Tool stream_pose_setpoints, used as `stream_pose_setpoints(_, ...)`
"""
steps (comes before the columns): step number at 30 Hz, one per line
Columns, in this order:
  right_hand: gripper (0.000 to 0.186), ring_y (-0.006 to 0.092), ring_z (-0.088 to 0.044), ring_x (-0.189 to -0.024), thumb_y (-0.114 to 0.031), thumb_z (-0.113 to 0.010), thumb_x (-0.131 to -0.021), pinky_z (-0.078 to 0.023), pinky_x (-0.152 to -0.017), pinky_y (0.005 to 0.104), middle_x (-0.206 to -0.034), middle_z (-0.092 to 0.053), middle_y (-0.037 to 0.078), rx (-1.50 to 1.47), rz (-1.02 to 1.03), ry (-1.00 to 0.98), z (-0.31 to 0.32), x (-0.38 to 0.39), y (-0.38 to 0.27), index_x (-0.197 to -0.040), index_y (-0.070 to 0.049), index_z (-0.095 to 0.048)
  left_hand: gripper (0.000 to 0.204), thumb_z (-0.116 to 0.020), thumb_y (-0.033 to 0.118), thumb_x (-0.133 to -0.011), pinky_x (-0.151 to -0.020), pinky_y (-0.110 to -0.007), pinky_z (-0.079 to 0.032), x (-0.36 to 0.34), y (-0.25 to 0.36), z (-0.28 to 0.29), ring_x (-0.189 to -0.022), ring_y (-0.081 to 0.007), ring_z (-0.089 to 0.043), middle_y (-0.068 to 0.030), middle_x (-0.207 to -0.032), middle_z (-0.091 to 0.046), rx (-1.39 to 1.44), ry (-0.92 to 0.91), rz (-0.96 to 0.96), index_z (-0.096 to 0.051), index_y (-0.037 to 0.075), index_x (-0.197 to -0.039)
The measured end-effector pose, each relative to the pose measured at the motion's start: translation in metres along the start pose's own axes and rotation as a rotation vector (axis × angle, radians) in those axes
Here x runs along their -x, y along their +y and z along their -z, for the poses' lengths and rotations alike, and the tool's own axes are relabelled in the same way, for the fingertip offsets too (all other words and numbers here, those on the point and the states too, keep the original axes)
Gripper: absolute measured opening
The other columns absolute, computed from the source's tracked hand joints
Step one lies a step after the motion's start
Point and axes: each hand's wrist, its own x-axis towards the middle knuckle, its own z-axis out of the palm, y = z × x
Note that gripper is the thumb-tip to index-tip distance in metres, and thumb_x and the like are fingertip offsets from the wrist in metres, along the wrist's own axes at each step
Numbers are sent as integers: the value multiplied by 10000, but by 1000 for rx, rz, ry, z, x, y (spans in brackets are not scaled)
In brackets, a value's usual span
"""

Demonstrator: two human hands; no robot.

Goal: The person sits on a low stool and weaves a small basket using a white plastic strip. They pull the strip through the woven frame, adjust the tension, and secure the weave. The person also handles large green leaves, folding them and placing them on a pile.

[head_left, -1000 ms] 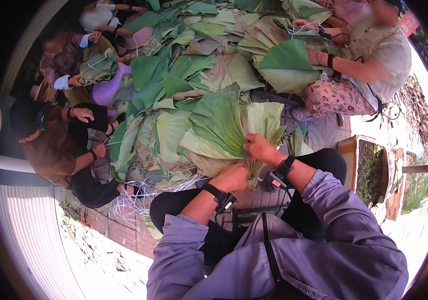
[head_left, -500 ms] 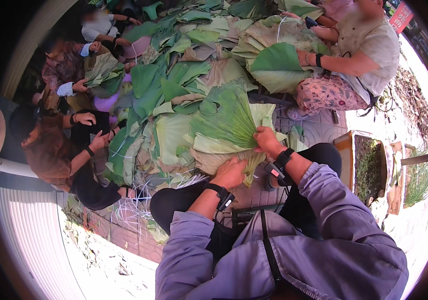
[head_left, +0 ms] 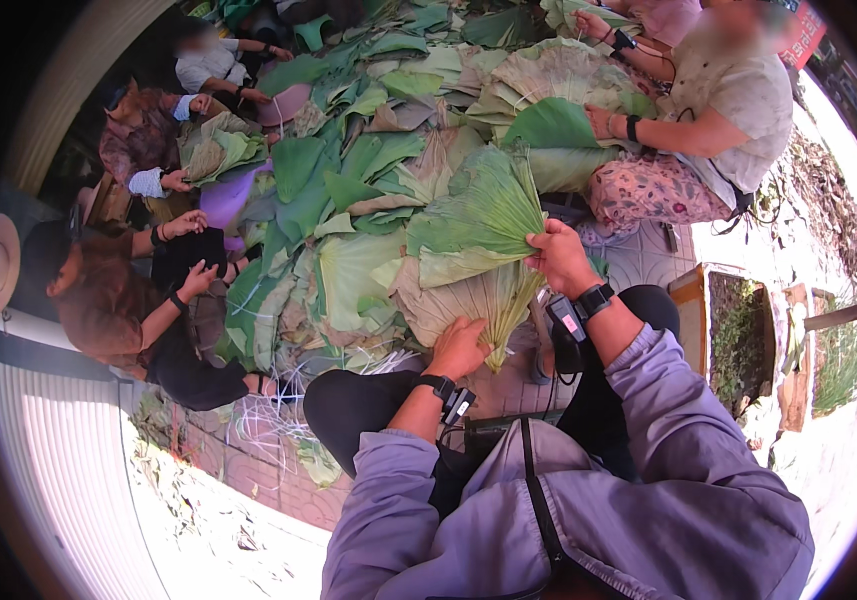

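My right hand (head_left: 558, 255) pinches a large pleated green leaf (head_left: 478, 205) at its narrowed right end, holding it above my knees. Just below, my left hand (head_left: 458, 348) grips a tan, drier fanned leaf (head_left: 453, 298), whose gathered yellow-green end points down toward the paving. The green leaf partly overlaps the tan one. Beyond both lies a broad heap of green and faded leaves (head_left: 348, 265).
Co-workers sit at left (head_left: 128, 300) and right (head_left: 728, 120), handling leaves. White strands (head_left: 283, 400) lie on the paving by my left knee (head_left: 343, 400). A planter box (head_left: 738, 335) stands to my right. A ribbed white panel (head_left: 58, 450) is at lower left.
My right hand has moved up and right with the green leaf, exposing more of the tan leaf under it. My left hand has shifted slightly upward.
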Motion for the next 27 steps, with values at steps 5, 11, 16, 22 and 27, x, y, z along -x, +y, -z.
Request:
stream_pose_setpoints(5, 273, 114, -625, -889, 26, -607, -936, -494, -805, 270, -1005, -685, 16, -32, 390, 53, 3, 3, -28, -1190, -56, -666, 636, -762, 356, -857, -1055, -448, -459, -3, -4, -7, -1270, -357, -554, -154, -1303, -600, 6, 16, -1, -605, 95, -1415)
stream_pose_setpoints(11, 304, 271, -636, -948, 50, -596, -902, -492, -860, 322, -1018, -640, 115, 677, 1117, 173, -10, 32, -57, -1170, -72, -673, 656, -765, 368, -854, -1057, -446, -458, -3, -11, -10, -1273, -356, -554, -156, -1301, -602, 13, 12, 18, -596, 97, -1427)
stream_pose_setpoints(16, 262, 313, -591, -981, -4, -625, -807, -464, -834, 434, -1030, -632, 105, 1221, 1262, -120, -34, 60, -37, -1055, -73, -675, 690, -762, 357, -851, -1061, -457, -455, -3, -7, -8, -1268, -370, -558, -173, -1352, -588, 10, 8, 32, -566, 82, -1453)
stream_pose_setpoints(22, 181, 301, -631, -1002, -162, -646, -825, -492, -833, 424, -1000, -646, 84, 1665, 890, -503, -30, 68, 49, -996, -121, -692, 539, -756, 309, -849, -1020, -464, -489, -15, -10, -7, -1223, -371, -594, -181, -1351, -616, 72, -82, 84, -647, 42, -1304)
stream_pose_setpoints(27, 188, 341, -665, -947, -149, -630, -817, -543, -823, 456, -965, -659, 113, 1645, 803, -611, -22, 60, 71, -993, -99, -675, 413, -750, 216, -855, -840, -411, -565, -11, -24, -21, -926, -318, -714, -161, -1130, -719, 120, 90, 4, -668, 22, -1210)
